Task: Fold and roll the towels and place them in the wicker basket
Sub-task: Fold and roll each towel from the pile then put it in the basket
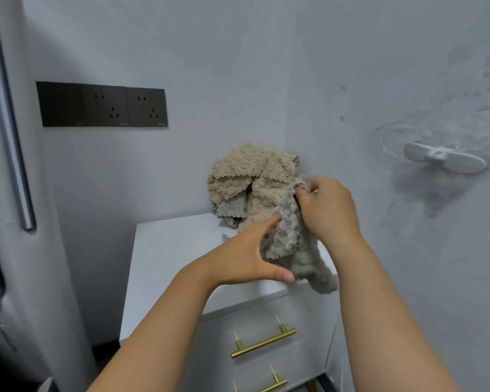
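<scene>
A crumpled grey fluffy towel (292,244) hangs between my two hands above the white cabinet top (167,250). My right hand (328,207) pinches its upper edge. My left hand (252,256) grips its lower left side, thumb under the cloth. Behind it, in the corner against the wall, lies a heap of beige towels (249,176) with a grey one poking out at the bottom. No wicker basket is in view.
The cabinet has two drawers with gold bar handles (263,342). Black wall sockets (102,104) sit at the left, beside a grey vertical bar (9,123). A white hook (444,159) sticks out of the right wall.
</scene>
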`<state>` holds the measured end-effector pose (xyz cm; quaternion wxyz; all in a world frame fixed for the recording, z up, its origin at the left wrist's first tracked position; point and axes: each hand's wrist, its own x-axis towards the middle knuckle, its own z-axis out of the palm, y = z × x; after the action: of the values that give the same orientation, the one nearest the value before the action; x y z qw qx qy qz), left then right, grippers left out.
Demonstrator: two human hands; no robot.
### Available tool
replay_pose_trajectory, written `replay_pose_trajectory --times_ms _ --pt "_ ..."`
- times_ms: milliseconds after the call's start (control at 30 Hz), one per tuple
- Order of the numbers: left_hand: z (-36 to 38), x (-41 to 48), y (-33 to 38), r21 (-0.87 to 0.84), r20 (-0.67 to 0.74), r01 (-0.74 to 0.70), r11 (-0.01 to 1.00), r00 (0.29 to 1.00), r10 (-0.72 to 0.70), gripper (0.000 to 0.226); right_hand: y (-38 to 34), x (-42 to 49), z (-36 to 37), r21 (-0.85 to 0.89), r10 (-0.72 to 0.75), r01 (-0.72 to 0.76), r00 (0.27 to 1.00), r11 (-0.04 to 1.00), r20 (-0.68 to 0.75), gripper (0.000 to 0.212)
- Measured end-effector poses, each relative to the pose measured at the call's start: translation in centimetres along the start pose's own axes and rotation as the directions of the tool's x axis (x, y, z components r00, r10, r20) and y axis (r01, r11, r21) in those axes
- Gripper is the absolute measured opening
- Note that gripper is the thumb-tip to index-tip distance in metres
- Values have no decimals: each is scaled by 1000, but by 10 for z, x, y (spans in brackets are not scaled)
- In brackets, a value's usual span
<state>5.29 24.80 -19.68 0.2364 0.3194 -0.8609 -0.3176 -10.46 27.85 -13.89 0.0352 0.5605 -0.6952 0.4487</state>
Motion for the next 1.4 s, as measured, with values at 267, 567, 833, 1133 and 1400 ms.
replay_pose_trajectory --times_ms 267,567,833,1133,1400 --pt "7 12 -3 -267 -405 -99 959 914 -19 22 15 6 -7 257 55 -90 989 962 139 36" --pt "17 16 -5 -243 -362 -164 956 930 68 47 21 8 4 412 30 -144 962 900 270 38" --pt "-13 12 -17 -649 -491 -123 751 821 -290 22 34 2 -20 247 -73 -133 731 960 678 20" --pt "-38 7 -17 -861 -363 -120 495 825 -433 22 61 1 -18 -34 37 -16 497 999 867 14" --pt "-68 19 -86 -952 -128 47 304 838 -530 38 40 4 -33 509 -301 -281 545 813 782 37"
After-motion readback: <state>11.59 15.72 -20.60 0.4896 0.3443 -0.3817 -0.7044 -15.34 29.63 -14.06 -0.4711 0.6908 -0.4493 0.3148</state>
